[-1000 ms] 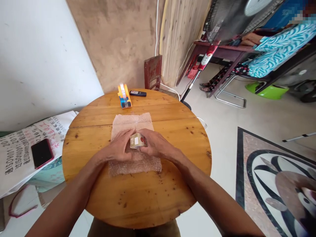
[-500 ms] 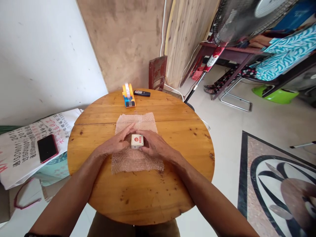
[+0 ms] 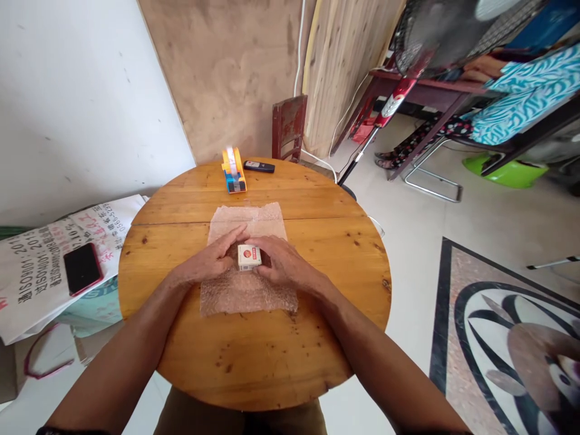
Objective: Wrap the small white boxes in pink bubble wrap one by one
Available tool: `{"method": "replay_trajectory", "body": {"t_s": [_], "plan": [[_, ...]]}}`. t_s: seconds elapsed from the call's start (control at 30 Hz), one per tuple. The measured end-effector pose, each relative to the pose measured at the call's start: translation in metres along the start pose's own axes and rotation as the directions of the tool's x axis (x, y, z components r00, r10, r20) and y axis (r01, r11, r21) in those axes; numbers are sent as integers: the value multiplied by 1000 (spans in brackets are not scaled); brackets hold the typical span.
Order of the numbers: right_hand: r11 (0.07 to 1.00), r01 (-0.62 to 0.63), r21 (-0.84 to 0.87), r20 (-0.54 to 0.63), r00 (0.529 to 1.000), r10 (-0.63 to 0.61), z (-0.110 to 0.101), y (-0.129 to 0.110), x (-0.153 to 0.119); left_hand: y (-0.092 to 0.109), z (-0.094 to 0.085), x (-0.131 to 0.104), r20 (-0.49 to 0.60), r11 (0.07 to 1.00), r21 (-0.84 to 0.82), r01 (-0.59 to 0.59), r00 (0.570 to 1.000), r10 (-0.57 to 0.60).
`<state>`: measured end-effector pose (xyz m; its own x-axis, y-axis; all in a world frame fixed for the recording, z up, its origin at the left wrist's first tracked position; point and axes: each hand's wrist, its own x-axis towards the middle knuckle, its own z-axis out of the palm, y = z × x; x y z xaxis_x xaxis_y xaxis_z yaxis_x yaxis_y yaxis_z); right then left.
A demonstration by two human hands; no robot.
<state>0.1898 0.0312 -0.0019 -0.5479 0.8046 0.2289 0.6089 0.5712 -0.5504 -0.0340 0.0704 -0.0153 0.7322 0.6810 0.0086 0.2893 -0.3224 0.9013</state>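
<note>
"Where did you have the small white box (image 3: 249, 258)?"

"It lay flat near the middle of my round wooden bench (image 3: 244, 362), red-printed face up, on a sheet of bubble wrap (image 3: 249, 297)."

"And the hands?"

"My left hand (image 3: 209, 261) was open at the box's nine o'clock, fingers extended. My right hand (image 3: 286, 264) curved around its three o'clock side; whether it gripped or merely cupped, I could not tell."

"What surrounded them?"

"Near twelve o'clock on the bench stood an orange-and-blue tape dispenser (image 3: 234, 172), beside a slim dark device (image 3: 265, 167). At nine, off the bench, a phone (image 3: 84, 269) rested on a white lettered sack (image 3: 36, 266). Toward two, beyond a standing fan (image 3: 421, 45), sat a person (image 3: 521, 115) in patterned blue and white."
</note>
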Motion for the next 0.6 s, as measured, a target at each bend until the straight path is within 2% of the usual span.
{"method": "replay_trajectory", "body": {"t_s": [0.13,0.27,0.33,0.37,0.5,0.6], "plan": [[1000,15,8,23,1000,-15,-7,-2,-2,2,0,0,-16,999,28,-21,1000,21],[1000,16,-13,19,1000,-16,-29,-20,-15,-2,1,0,-15,998,57,-17,1000,18],[997,22,-68,62,998,-17,-37,-29,-24,-4,1,0,-16,998,58,-27,999,28],[994,7,-106,47,999,-2,-38,-31,-28,-5,1,0,-20,998,62,-33,999,35],[992,-6,-126,-47,999,0,-30,-24,-35,0,1,-1,-40,993,121,-3,999,8],[992,43,-120,-57,997,-50,-20,-20,-35,6,0,-2,-32,987,157,28,999,-23]]}}
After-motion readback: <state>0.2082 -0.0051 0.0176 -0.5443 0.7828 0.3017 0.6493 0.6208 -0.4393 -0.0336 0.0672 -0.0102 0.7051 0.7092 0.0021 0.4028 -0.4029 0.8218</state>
